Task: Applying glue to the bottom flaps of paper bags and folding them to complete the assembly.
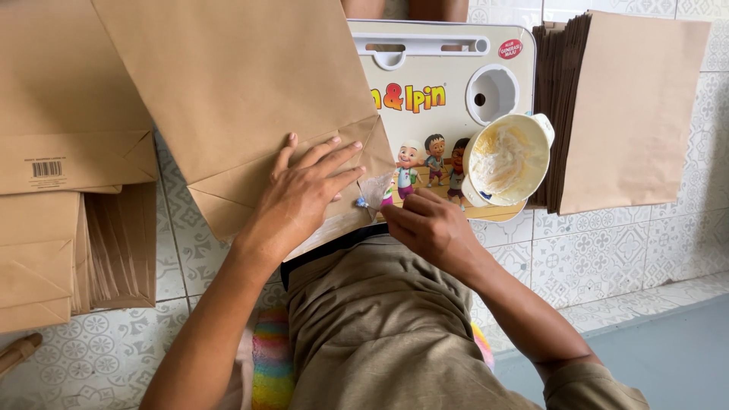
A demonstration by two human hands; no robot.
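My left hand (304, 193) lies flat, fingers spread, on the folded bottom of a brown paper bag (243, 83) that rests on a small cartoon-printed lap table (440, 83). My right hand (429, 224) is closed around a small brush-like tool with a bluish tip (363, 202) that touches the bag's bottom flap near its corner. A cream bowl of whitish-yellow paste (507, 158) sits on the table just right of my right hand.
A stack of flat brown bags (623, 106) lies to the right of the table. More stacked bags (68, 159) sit at the left on the patterned tile floor (600, 258). A wooden stick end (17, 353) shows at lower left.
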